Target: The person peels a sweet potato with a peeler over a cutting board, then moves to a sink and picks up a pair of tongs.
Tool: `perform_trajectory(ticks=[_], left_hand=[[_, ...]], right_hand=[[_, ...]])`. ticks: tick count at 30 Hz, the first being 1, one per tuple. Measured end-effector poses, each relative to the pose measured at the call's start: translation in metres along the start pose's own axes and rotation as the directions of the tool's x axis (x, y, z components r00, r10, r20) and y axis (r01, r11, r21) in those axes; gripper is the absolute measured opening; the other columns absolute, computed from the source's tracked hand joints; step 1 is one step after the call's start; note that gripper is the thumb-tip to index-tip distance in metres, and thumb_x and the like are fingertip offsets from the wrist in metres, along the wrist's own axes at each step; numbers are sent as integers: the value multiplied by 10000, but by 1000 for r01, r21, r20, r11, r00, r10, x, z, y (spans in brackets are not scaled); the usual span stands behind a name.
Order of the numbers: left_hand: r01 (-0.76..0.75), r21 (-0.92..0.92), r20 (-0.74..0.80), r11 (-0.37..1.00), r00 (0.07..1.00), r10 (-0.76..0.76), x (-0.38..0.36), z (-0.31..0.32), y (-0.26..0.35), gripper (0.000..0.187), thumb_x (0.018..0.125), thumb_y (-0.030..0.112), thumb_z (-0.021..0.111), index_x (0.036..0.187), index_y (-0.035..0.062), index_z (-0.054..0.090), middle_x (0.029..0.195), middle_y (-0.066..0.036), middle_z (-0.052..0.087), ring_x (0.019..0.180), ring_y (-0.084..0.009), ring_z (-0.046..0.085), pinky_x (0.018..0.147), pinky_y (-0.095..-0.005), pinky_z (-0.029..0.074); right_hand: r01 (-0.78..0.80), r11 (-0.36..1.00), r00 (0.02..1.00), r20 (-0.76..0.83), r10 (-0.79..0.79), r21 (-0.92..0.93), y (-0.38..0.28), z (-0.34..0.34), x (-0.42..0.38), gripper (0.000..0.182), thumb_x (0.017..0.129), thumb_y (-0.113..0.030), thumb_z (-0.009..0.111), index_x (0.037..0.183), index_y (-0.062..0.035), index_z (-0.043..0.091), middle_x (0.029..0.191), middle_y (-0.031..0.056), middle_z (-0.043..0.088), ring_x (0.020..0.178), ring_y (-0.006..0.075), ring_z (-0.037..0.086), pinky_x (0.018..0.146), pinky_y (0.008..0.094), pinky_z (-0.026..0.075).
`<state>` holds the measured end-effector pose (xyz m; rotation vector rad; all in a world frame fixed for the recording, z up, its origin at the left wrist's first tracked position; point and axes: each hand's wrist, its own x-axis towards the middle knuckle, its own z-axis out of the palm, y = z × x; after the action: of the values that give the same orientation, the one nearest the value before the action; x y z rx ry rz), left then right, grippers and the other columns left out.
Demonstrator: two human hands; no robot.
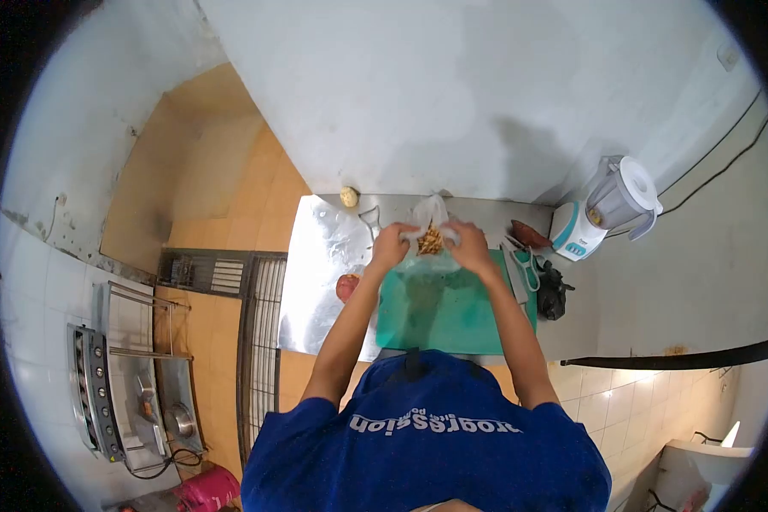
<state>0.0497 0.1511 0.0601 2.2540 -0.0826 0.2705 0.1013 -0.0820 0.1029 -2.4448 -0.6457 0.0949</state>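
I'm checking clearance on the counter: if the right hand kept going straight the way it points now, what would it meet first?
The right hand points inward at the plastic bag it already grips, with the left hand just beyond. Depth is unclear in this fisheye view.

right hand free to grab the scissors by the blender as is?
Probably not right away: the right hand is gripping the plastic bag together with the left hand. The scissors lie uncovered just beside it, path open.

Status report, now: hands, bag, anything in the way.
Left hand and right hand both grip the plastic bag over the green board. Nothing between them.
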Motion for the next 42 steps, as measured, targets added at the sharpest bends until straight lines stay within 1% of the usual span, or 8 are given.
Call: perform_trajectory(ticks=[7,9,14,20,23,31,37,42], left_hand=[[148,175,312,973,929,-197,-24,-42,25,357,788,352,747,1062,125,761,1162,-141,689,1092,-347,645,925,-427,508],[309,161,339,937,875,-346,-7,-47,25,385,790,427,754,1022,121,774,1196,-136,676,1122,-344,632,937,-427,499],[-291,88,246,953,933,262,28,-21,14,417,847,450,718,842,34,760,1173,-156,678,1068,-342,648,915,-407,508],[271,-436,4,858,954,-300,84,13,-37,283,950,283,575,941,45,728,1026,-192,701,972,-369,668,829,-432,532],[288,313,-141,905,956,-256,90,17,-53,223,924,262,579,1009,124,731,1020,-203,701,917,-375,683,796,-480,543],[318,482,-61,816,942,-331,89,33,-71,173,847,267,653,895,132,750,940,-160,727,903,-349,693,778,-470,554],[234,-244,-239,941,926,-292,97,8,-39,227,923,235,656,1034,50,726,828,-136,728,727,-296,699,701,-351,530],[159,-236,-196,959,958,-207,77,12,61,184,964,180,603,1017,57,728,864,-116,728,726,-243,689,686,-341,531]], right_hand=[[111,994,991,71,-112,25,45,-1,-22,263,862,-288,713,1070,-128,728,1066,122,703,972,337,654,871,437,504],[2,892,983,-163,80,452,60,9,8,185,908,-240,670,1016,-108,741,1031,135,715,949,320,676,857,410,522],[15,938,983,-176,50,347,60,16,93,161,904,-131,641,1027,-88,736,976,141,723,915,306,686,828,378,533],[139,988,986,-86,-144,-63,72,58,140,176,853,-125,659,1003,-113,749,930,129,725,805,341,665,755,441,536],[94,988,995,-27,-98,-126,70,74,142,148,869,-191,651,969,-134,745,877,119,721,776,346,663,718,450,537],[16,988,999,-45,-9,152,76,75,136,143,895,-217,674,966,-97,707,846,116,715,782,277,693,707,401,547],[239,841,870,-492,37,485,-20,-32,87,130,941,-25,608,1010,-4,716,931,126,730,791,204,690,699,308,539],[307,849,855,-517,-46,431,1,7,44,158,881,24,635,1012,-2,718,968,130,709,818,275,675,746,321,532]])
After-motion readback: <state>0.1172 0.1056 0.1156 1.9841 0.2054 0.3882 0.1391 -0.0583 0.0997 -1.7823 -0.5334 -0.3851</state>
